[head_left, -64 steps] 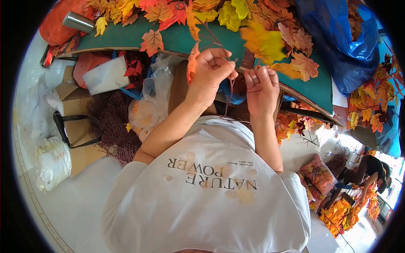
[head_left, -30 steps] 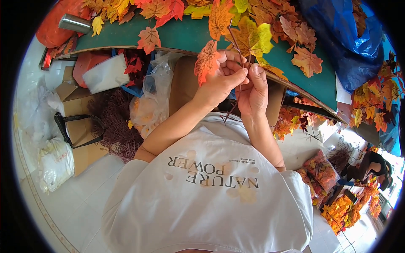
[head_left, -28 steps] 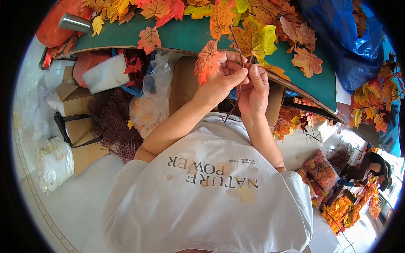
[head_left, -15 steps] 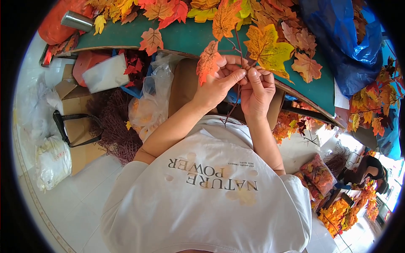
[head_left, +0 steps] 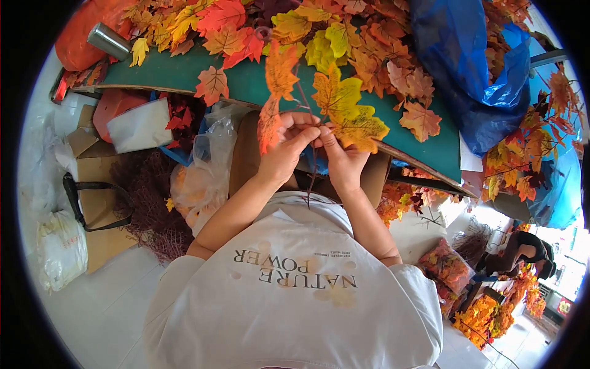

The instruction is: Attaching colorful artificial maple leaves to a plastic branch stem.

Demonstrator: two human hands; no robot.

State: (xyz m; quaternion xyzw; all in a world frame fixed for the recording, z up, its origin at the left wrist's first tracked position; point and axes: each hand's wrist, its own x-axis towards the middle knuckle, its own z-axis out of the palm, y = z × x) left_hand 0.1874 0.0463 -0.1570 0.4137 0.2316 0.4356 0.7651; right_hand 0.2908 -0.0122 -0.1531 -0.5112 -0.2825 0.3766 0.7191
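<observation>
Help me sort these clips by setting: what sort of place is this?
Probably a small craft workshop making artificial autumn foliage. Both hands, left hand and right hand, hold a leafy stem over a green worktable heaped with loose fake leaves; more bagged leaves sit on the floor.

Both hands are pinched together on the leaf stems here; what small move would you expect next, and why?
Probably a short twist to bind the stems. The left hand and right hand meet fingertip to fingertip on thin dark stems, with an orange leaf and a yellow leaf fanning above and a loose stem end hanging below.
</observation>
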